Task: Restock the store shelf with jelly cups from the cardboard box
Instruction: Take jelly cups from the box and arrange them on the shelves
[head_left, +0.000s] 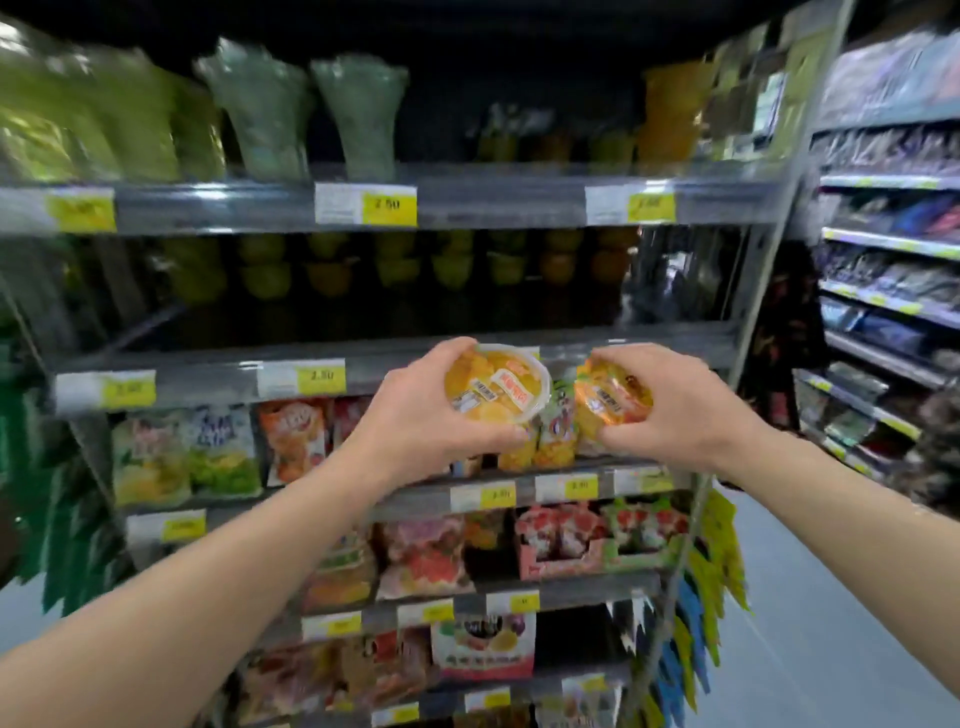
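My left hand (415, 415) grips a yellow jelly cup (498, 387) with a white rim and a printed lid, tilted so the lid faces me. My right hand (685, 405) grips a second, orange jelly cup (610, 397). Both cups are held side by side in front of the edge of the grey store shelf (208, 379). Rows of stacked yellow and orange jelly cups (452, 265) stand deep on that shelf, in shadow. The cardboard box is out of view.
Snack bags (187, 452) fill the shelf below, with more packs on lower shelves. Tall wrapped packs (358, 114) stand on the top shelf. Yellow price tags (389, 205) line the shelf edges. Another shelving unit (893, 249) runs along the right across an aisle.
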